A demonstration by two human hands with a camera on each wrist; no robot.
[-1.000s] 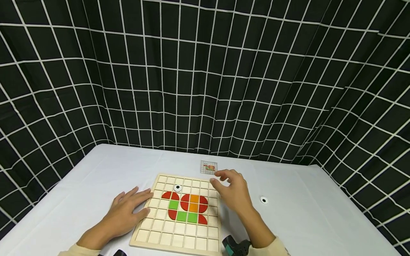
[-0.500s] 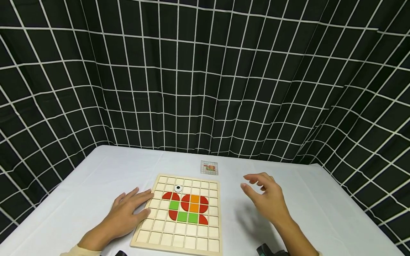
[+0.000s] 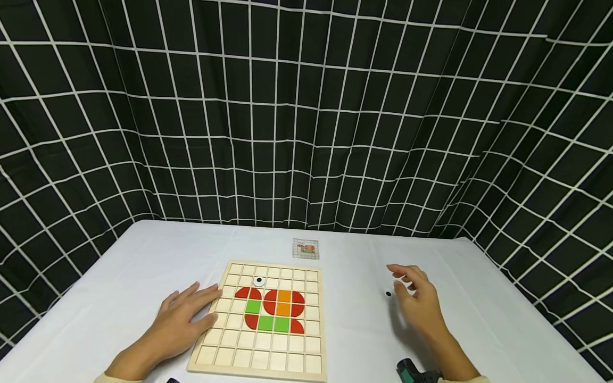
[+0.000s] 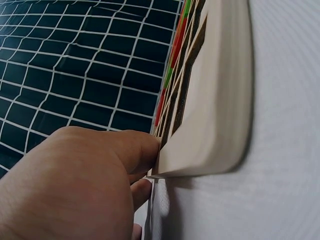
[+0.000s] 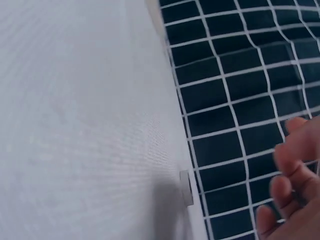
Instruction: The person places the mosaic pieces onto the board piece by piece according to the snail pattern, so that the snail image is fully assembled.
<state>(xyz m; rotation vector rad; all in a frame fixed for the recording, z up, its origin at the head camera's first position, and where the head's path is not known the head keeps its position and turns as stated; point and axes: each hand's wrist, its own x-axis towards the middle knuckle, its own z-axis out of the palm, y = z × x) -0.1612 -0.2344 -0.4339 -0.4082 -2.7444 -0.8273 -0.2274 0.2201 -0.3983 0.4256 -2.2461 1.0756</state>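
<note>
My left hand (image 3: 178,325) lies along the left edge of a wooden grid board (image 3: 268,359), fingers extended and touching its rim; the left wrist view shows the thumb and fingers at the board's corner. Red, orange and green tiles (image 3: 284,309) form a figure in the cells, and a white eye disc (image 3: 259,281) with a black dot sits above the figure's left end. Right of the board, my right hand (image 3: 420,302) hovers with fingers bent and thumb apart, holding nothing. A second eye disc (image 3: 388,293) lies on the table by its thumb, partly covered in the head view.
A small clear card (image 3: 306,249) with a printed grid and coloured figure lies behind the board. White cloth covers the table (image 3: 354,340). Black curtains (image 3: 306,117) with white grid lines stand around the back and sides.
My right hand has moved right from the board's upper right corner, over the table to the loose eye disc. The left hand stays at the board's edge. The head view has shifted slightly.
</note>
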